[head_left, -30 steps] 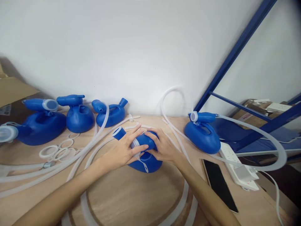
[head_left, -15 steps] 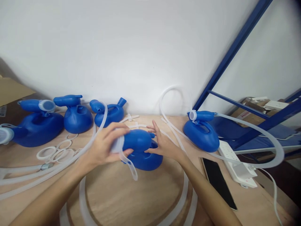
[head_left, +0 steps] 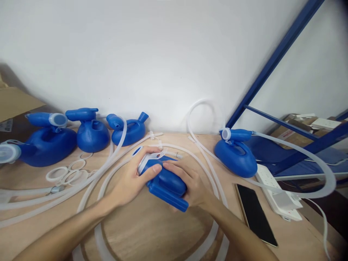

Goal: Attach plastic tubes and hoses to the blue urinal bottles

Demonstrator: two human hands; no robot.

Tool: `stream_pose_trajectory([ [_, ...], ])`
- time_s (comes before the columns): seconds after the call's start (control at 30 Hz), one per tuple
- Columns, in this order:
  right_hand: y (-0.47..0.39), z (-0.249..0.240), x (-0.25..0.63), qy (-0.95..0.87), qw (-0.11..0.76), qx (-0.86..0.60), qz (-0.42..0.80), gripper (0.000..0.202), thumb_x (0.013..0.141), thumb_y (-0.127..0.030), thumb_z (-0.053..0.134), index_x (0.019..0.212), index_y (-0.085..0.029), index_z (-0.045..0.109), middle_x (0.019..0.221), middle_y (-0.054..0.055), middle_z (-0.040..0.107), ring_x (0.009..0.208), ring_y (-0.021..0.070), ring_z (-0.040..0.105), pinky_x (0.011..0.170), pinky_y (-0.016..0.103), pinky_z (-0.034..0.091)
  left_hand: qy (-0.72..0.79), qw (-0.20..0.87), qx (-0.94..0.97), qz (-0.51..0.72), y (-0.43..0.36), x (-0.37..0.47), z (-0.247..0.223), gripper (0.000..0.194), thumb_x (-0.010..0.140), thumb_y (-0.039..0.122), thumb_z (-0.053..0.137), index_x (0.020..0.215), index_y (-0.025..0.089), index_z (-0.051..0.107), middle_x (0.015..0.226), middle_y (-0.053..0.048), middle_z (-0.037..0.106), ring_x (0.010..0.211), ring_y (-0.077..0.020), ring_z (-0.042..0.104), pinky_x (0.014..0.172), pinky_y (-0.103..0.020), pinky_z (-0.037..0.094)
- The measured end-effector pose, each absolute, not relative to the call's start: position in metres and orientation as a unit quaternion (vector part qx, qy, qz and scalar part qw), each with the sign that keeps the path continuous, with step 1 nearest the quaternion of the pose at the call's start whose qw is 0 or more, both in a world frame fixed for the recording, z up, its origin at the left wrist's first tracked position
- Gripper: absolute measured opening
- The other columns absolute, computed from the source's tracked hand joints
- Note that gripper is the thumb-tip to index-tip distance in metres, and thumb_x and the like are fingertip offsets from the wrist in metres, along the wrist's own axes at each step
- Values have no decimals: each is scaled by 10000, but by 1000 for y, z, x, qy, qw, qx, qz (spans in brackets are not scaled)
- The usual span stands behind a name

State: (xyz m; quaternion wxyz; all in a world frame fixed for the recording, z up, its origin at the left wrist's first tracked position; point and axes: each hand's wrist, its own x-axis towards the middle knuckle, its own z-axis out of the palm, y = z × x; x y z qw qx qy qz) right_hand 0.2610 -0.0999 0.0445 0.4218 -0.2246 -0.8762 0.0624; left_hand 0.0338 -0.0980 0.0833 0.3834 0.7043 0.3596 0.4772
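Note:
Between my two hands is a blue plastic urinal bottle part [head_left: 172, 181] with a translucent cap [head_left: 144, 162] at its left end. My left hand [head_left: 140, 170] wraps round the capped end, its thumb lying on the blue plastic. Across the top and right side, my right hand [head_left: 191, 181] grips the same part, fingertips meeting the left thumb. A straight blue bar [head_left: 168, 197] sticks out along the near side. The cap's strap lies over the top, beside the left fingers. How much of the bottle is underneath, I cannot tell; the hands cover it.
Several blue urinal bottles [head_left: 92, 136] stand at the back left, another bottle [head_left: 236, 156] at the right. Translucent hoses [head_left: 102, 243] loop over the wooden table [head_left: 152, 235]. White rings [head_left: 57, 174] lie left; a phone [head_left: 255, 214] and power strip [head_left: 272, 185] lie right.
The blue urinal part has turned and tilted, bringing the straight bar to the front. My right hand has closed round it from an open pose. My left hand stays at the capped end.

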Motion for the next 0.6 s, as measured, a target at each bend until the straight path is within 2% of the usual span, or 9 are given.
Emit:
stream_pose_trajectory([
  [0.07,-101,36,256,-849,462,-233,110,819,844,-564,712,1558,-278,428,1394,124,690,1233,331,711,1052,474,585,319,353,723,501,-102,32,81,474,973,632,612,1217,227,647,1314,-120,690,1247,-327,642,1081,-478,515],
  [0.13,-104,33,250,-811,507,-244,161,765,840,-611,660,1508,-284,479,1364,115,707,1205,345,720,1041,516,587,284,339,743,504,-106,31,82,573,966,701,568,1270,220,636,1424,-158,645,1283,-360,632,1087,-522,521],
  [0.23,-111,41,245,-771,548,-238,222,687,872,-662,612,1448,-294,543,1336,107,721,1209,352,716,1032,539,588,231,323,763,510,-109,31,83,715,909,760,607,1391,233,589,1541,-179,558,1331,-383,609,1069,-531,556],
  [0.4,-124,64,248,-750,493,-293,329,697,886,-773,593,1371,-273,619,1294,126,729,1166,355,721,1030,557,588,180,307,778,518,-105,33,83,662,958,594,671,1511,271,502,1559,-167,530,1450,-374,512,1115,-530,550],
  [0.5,-127,69,248,-731,480,-301,380,795,846,-854,566,1379,-267,625,1145,132,758,1113,365,727,953,555,622,166,261,808,502,-105,31,84,655,980,525,663,1551,286,449,1561,-167,523,1443,-369,519,1131,-539,530],
  [0.6,-129,73,245,-730,476,-314,378,861,834,-889,530,1413,-257,606,1111,139,758,1140,378,717,932,544,631,152,230,826,492,-107,29,86,613,1017,476,603,1569,279,423,1523,-163,562,1409,-348,559,1160,-529,497],
])
